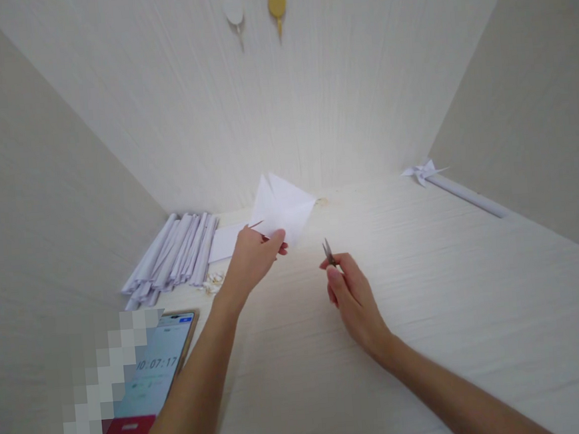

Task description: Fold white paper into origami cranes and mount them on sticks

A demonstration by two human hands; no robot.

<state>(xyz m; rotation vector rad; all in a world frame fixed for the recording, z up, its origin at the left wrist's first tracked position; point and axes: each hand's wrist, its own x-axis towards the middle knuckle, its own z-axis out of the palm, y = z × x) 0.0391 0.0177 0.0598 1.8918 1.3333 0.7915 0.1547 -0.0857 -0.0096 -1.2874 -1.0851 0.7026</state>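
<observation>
My left hand (260, 254) pinches a square sheet of white paper (283, 207) near its lower corner, between thumb and fingers. A slit runs into the paper from its top corner, and faint crease lines show. A thin dark pointed stick (256, 224) pokes out from the same hand; its other end is hidden by the fingers. My right hand (348, 286) is closed around a small pair of scissors (328, 252), blades pointing up and slightly apart. The scissors are apart from the paper, to its lower right.
A pile of rolled white paper tubes (172, 253) lies at the left, beside flat white paper (227, 242) and small pale bits (214, 283). A phone (154, 368) showing a timer is nearer. A paper pinwheel (423, 171) on a tube lies far right. Two hooks (277, 2) hang on the wall.
</observation>
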